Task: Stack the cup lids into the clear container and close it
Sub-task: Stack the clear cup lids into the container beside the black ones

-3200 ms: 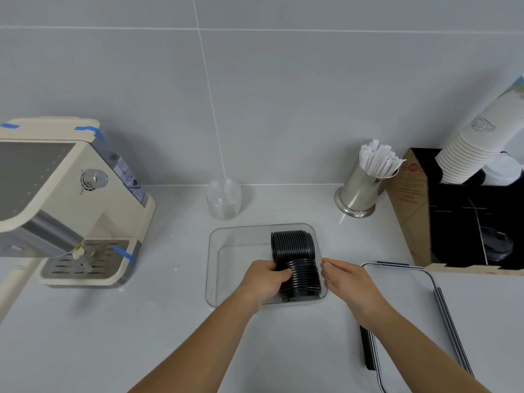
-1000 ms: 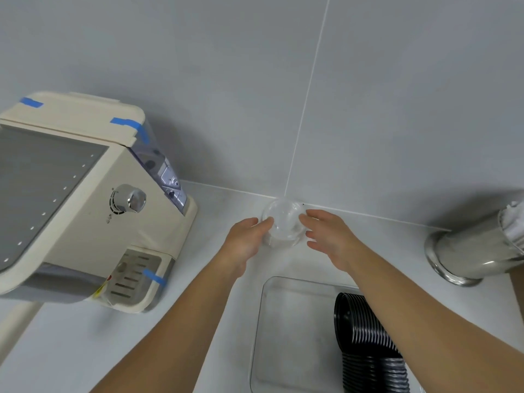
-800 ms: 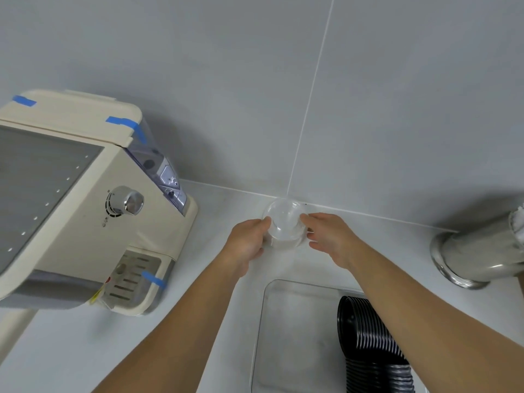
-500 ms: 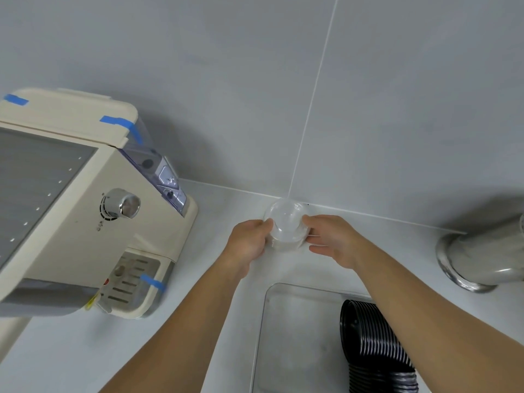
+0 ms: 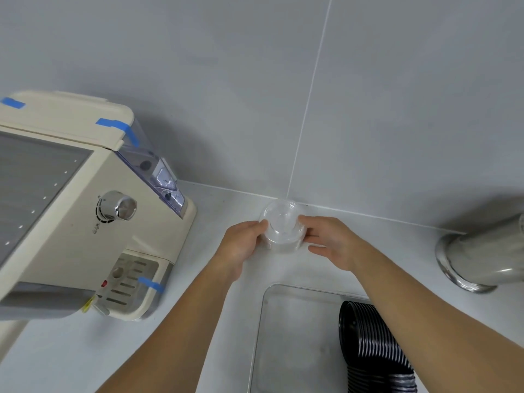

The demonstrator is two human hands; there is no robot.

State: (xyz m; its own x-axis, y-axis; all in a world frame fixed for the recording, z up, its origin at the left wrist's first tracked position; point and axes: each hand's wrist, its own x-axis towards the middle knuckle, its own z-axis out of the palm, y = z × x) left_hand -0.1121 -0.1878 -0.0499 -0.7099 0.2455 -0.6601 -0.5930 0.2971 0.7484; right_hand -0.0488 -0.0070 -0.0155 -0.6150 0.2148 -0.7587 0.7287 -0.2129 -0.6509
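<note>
**Clear dome lids gripped at the back wall; black lids already in the container**

Item: stack of clear dome lids. Location: on the white counter, against the foot of the tiled wall, well beyond the clear container. Condition: upright, clasped on both sides. Whether it is lifted off the counter cannot be told.

Item: left hand. State: fingers closed against the left flank of the clear stack.

Item: right hand. State: fingers closed against the right flank of the same stack. A second ago both hands are seen only reaching around the stack, fingers loose; the grip is now taken.

Item: black cup lids. Location: lying as a ribbed row inside the clear container, along its right side; left side bare. Three seconds ago this row is being settled by both hands.

Item: container cover. Not in view.

Other stock: cream coffee machine at left; steel holder at right.

Assessment: the black lids are judged done; the clear stack is the next load, to be carried back and laid in the bare left side. Closing remains outstanding.
</note>
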